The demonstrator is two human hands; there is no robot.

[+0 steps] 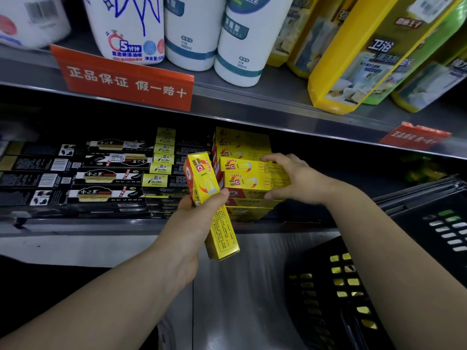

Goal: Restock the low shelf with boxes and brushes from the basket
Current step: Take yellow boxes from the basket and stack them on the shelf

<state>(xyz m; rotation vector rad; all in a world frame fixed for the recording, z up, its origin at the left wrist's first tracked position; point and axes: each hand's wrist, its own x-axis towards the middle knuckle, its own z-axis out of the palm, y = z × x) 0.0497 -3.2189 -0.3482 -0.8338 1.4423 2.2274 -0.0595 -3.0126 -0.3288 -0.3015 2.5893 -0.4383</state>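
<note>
My left hand [199, 210] grips a long yellow box [222, 231], held nearly upright in front of the low shelf [75, 224]. My right hand [300, 180] is wrapped over the right end of the top yellow boxes [250, 176] in a stack on that shelf, thumb below and fingers above. More yellow boxes [242, 140] stand stacked behind them. A black basket [328, 299] at the lower right shows yellow packs through its slots.
Black toothpaste boxes [106, 178] and black-and-yellow boxes [161, 157] fill the shelf's left and middle. The shelf above carries white bottles [192, 34] and yellow cleaner bottles [353, 59], with a red price strip [126, 79] on its edge. A second dark basket [442, 223] sits at the right.
</note>
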